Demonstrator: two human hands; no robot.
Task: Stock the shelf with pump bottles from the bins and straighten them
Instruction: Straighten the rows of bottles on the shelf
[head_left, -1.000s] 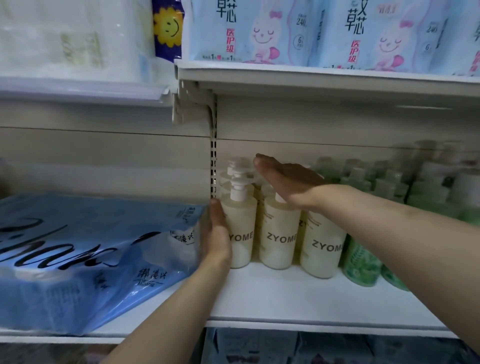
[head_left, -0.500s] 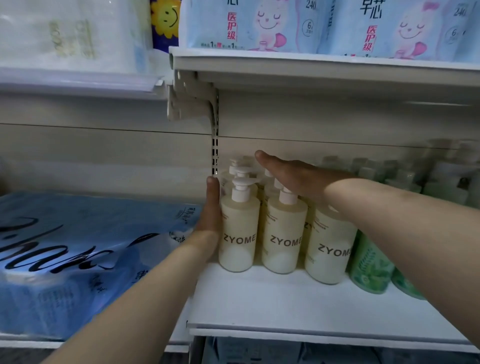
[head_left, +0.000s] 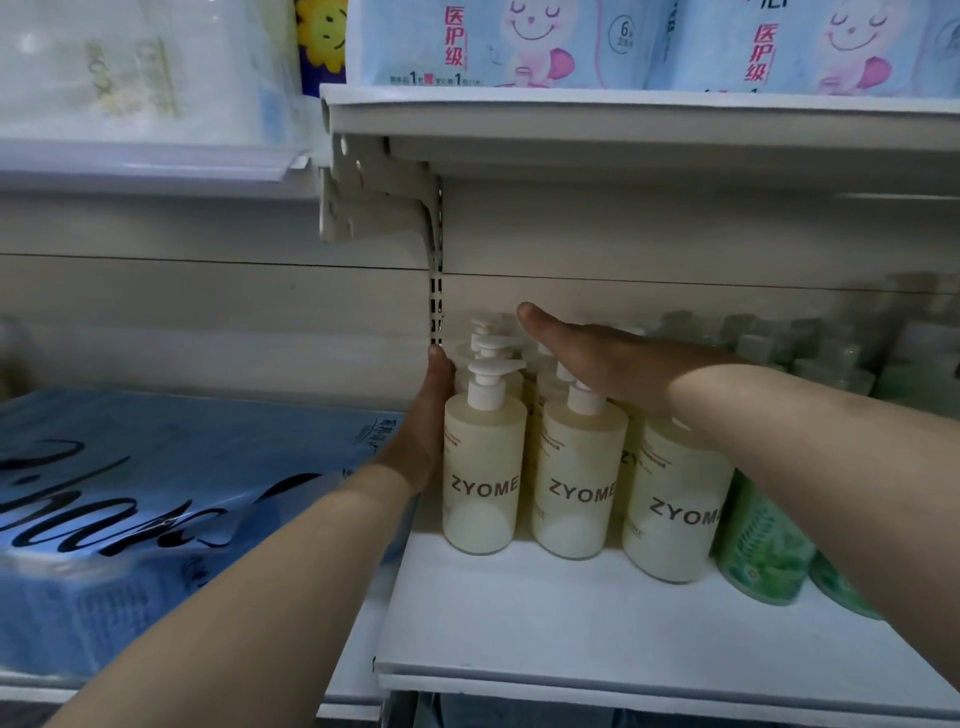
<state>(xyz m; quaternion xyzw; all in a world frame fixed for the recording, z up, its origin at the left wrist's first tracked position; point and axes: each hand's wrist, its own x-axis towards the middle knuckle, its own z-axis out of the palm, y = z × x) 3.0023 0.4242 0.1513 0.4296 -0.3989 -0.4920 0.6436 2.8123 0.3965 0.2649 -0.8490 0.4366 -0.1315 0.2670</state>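
On a white shop shelf (head_left: 597, 634), cream pump bottles (head_left: 576, 483) standing upright in rows, boxed in by two hands: left hand (head_left: 428, 421) flat, fingers straight, against the leftmost bottle's side; right hand (head_left: 597, 353) open, palm down over the pump tops. Green bottles (head_left: 758, 545) just beside; blue pack (head_left: 130, 509) at left.

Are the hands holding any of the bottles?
Nothing is gripped. The left hand lies flat against the side of the leftmost ZYOME bottle; the right hand lies flat over the pump tops.
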